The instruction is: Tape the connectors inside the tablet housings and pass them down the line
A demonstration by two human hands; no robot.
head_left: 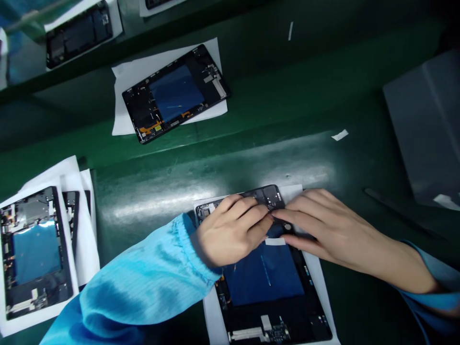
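Note:
An opened tablet (266, 278) lies below me on a white sheet (214, 311), its inside facing up with a large blue panel. My left hand (233, 230) is over the upper part of the tablet, fingers bent and pressed together. Whatever they pinch is hidden. My right hand (319, 227) comes in from the right with fingers stretched and its thumb apart. Its fingertips meet those of the left hand on the tablet's upper right part. A small white strip (275, 241) sits by the right thumb, at the top of the blue panel.
Another opened tablet (176, 93) rests on white paper behind. At left, several tablets (36, 254) are stacked with sheets between them. One more tablet (79, 33) is on the far ledge. At right are a dark thin tool (395, 211), a grey box (427, 124) and a paper scrap (339, 135).

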